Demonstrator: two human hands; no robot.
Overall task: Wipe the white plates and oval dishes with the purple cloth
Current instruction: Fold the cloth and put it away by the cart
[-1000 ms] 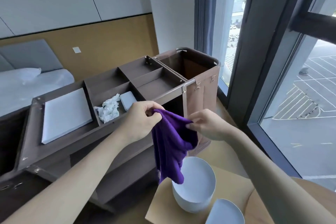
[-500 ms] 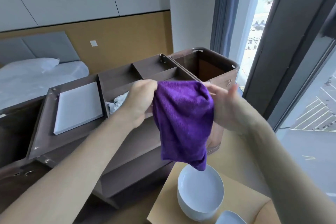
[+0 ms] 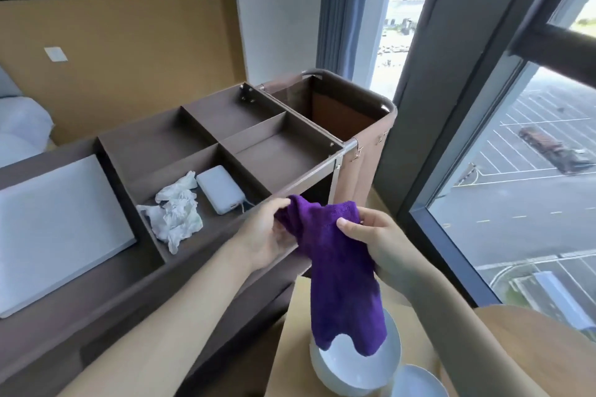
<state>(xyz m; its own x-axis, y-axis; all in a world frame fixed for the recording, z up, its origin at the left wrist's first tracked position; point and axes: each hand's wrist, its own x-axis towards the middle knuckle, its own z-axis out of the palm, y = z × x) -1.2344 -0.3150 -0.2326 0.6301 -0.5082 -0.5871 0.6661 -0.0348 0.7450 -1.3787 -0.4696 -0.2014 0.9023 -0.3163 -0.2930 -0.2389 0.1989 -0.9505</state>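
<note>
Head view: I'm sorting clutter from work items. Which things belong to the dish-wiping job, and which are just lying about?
Job: purple cloth, gripped by left hand and right hand; white dish below it; second white dish beside that.
Lying about: crumpled tissue, grey power bank, flat grey pad, all in the brown cart.

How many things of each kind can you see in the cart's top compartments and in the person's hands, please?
Purple cloth: 1
Power bank: 1
Crumpled paper heap: 1
Flat white panel: 1
Total: 4
</note>
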